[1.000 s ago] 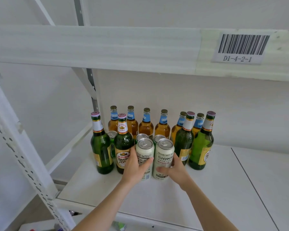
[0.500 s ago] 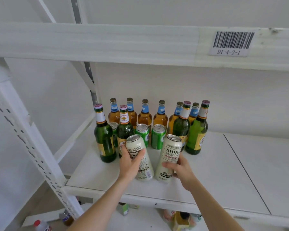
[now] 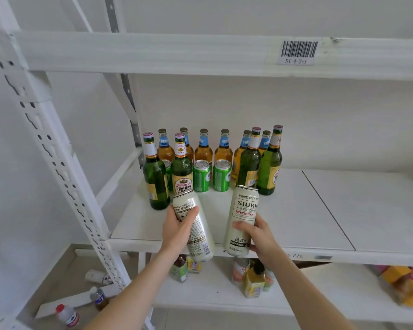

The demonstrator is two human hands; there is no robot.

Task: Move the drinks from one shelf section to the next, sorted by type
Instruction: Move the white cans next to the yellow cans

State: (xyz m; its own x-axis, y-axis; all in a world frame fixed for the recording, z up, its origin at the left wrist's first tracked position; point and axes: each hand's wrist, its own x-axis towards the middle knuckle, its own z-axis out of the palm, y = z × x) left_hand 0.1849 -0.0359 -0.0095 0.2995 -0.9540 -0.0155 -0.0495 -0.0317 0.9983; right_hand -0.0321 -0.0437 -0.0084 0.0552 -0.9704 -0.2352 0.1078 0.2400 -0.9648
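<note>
My left hand [image 3: 178, 231] grips a tall cream beer can [image 3: 196, 232], tilted with its top leaning left. My right hand [image 3: 260, 238] grips a second cream can marked SIDKR [image 3: 242, 217], nearly upright. Both cans hang over the front edge of the white shelf board [image 3: 284, 217]. Behind them stand two green cans [image 3: 201, 176] [image 3: 221, 175], with a third half hidden behind a bottle. Tall green bottles [image 3: 155, 177] [image 3: 270, 165] flank them. A row of amber bottles with blue neck labels [image 3: 203, 148] lines the back.
The shelf's right section [image 3: 367, 206] lies past a seam. A perforated white upright [image 3: 57, 163] stands at the left. The upper shelf beam carries a barcode label [image 3: 297, 52]. The lower shelf holds small bottles [image 3: 254, 279] and orange packets [image 3: 405, 287]. Bottles [image 3: 67, 315] lie on the floor.
Both hands have lifted the two cream cans off the shelf and drawn them toward me, past the front edge. The left can has tilted. Two green cans behind are now uncovered.
</note>
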